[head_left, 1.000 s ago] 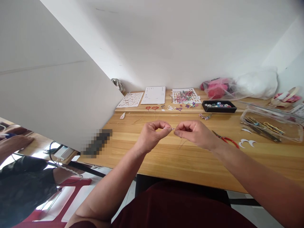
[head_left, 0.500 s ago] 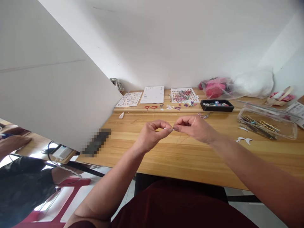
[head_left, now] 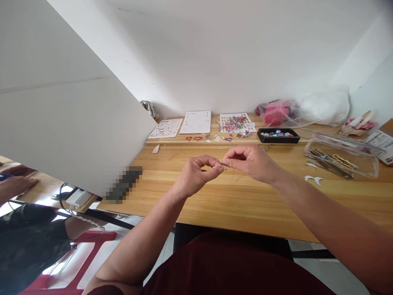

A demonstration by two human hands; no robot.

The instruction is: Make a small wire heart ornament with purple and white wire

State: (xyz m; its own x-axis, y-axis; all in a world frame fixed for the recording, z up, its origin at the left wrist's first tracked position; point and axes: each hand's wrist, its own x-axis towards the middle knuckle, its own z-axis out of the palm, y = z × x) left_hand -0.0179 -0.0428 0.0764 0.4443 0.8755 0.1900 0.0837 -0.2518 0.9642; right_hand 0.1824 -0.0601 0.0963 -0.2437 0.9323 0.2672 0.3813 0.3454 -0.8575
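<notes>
The left hand is pinched almost closed, thumb against forefinger, gripping a small white piece; a purple-blue tip pokes out just past its fingertips. Half a second ago the right hand had its fingertips level with that tip; now they sit slightly above and behind it, so the coloured end shows free. The left hand's pinch looks unchanged. That suggests the right is working around the end while the left steadies the piece.

The right thumb and forefinger are bunched close, but whether they meet or have caught anything is too small to tell. Fine thread shows just below the right hand. Off to its right lie white crescents and a clear plastic box; beyond both hands are red heart shapes, and beyond the right a black tray.
</notes>
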